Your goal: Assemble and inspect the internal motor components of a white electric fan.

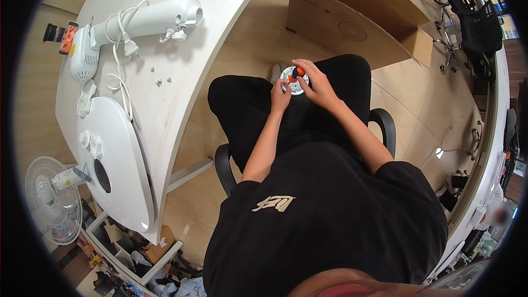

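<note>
Over my lap, a white round plastic part (298, 89) lies between my hands, its inner face with small holes turned up. My left hand (280, 99) pinches its left edge, with the fingertips close to the middle. Above the part, my right hand (318, 86) is closed around a screwdriver (298, 71) with an orange and dark blue handle. The screwdriver's tip is hidden behind the handle and fingers, so I cannot tell what it touches.
A white table (181, 60) on the left bears a white fan column (148, 22) with a coiled cord, several small metal screws (159, 82) and a white fan base (124, 154). A large cardboard box (346, 22) stands ahead on the floor. Another fan (52, 201) stands at far left.
</note>
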Action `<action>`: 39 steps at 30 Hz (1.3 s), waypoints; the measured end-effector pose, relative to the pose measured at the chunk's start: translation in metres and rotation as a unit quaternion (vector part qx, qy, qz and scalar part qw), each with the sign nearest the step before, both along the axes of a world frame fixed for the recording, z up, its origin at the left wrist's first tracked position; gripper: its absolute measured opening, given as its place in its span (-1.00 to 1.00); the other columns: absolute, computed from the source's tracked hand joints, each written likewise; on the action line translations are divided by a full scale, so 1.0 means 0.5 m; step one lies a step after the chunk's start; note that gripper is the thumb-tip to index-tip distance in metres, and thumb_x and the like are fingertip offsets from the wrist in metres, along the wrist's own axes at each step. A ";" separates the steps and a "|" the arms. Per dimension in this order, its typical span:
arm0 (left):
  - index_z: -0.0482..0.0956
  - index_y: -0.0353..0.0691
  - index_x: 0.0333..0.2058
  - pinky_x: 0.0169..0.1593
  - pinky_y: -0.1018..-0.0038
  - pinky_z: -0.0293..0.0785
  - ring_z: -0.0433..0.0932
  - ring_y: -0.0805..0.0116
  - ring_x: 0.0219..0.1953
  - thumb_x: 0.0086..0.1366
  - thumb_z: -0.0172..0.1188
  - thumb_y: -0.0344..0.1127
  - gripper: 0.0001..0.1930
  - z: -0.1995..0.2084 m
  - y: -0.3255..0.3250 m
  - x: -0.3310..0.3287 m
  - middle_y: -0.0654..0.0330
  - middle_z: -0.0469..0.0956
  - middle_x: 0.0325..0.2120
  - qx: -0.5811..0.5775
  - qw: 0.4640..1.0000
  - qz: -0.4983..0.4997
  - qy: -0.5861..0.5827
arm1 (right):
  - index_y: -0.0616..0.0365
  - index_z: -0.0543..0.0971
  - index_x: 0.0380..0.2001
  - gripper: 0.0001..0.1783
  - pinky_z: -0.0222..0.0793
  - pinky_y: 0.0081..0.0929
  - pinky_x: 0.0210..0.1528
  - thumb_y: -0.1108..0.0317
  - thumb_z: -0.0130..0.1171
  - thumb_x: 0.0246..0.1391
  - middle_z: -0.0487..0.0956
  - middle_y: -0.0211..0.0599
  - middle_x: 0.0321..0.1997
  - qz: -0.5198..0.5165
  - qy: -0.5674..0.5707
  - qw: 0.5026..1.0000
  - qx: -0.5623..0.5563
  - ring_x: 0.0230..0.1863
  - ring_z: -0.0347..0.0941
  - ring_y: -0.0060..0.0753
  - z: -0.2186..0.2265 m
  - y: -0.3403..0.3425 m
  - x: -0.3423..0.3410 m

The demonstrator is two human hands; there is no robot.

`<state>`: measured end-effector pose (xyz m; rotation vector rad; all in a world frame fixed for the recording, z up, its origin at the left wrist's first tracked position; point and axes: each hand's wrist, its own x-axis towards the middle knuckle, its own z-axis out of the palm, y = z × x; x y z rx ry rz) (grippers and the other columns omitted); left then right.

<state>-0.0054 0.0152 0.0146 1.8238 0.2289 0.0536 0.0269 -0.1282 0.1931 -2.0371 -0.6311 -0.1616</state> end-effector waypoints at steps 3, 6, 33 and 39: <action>0.46 -0.30 -0.25 -0.07 0.28 0.49 0.60 -0.03 -0.18 0.19 0.26 -0.45 -0.81 0.002 0.001 0.000 -0.02 0.60 -0.29 0.007 1.000 -0.002 0.000 | 0.18 0.46 0.10 -0.55 0.46 -0.23 0.06 0.50 0.23 0.11 0.53 -0.11 0.05 0.021 0.012 0.999 -0.033 0.03 0.51 0.06 0.010 0.002 0.002; 0.47 -0.29 -0.24 -0.18 0.31 0.48 0.57 0.07 -0.31 0.19 0.28 -0.43 -0.80 0.003 0.002 0.002 0.02 0.59 -0.34 0.012 1.000 -0.008 0.017 | 0.18 0.47 0.07 -0.53 0.45 -0.22 0.09 0.56 0.25 0.06 0.54 -0.11 0.07 0.037 0.013 0.997 -0.061 0.06 0.49 0.06 0.013 0.003 0.002; 0.55 -0.31 -0.26 -0.14 0.19 0.56 0.67 -0.07 -0.20 0.30 0.18 -0.40 -0.89 0.043 0.003 0.011 -0.11 0.64 -0.34 0.052 0.998 -0.015 -0.029 | 0.17 0.46 0.14 -0.44 0.38 -0.20 0.23 0.58 0.24 0.00 0.48 -0.09 0.23 0.089 -0.044 0.993 -0.066 0.21 0.44 0.06 0.014 0.002 0.011; 0.53 -0.21 -0.23 -0.23 0.28 0.53 0.66 0.10 -0.30 0.21 0.27 -0.39 -0.83 -0.036 -0.020 -0.008 -0.04 0.62 -0.37 0.009 0.998 -0.010 -0.066 | 0.16 0.53 -0.06 -0.59 0.45 -0.18 0.09 0.54 0.33 -0.02 0.53 -0.05 0.05 0.046 -0.056 0.993 -0.098 0.06 0.50 0.12 -0.009 -0.009 -0.012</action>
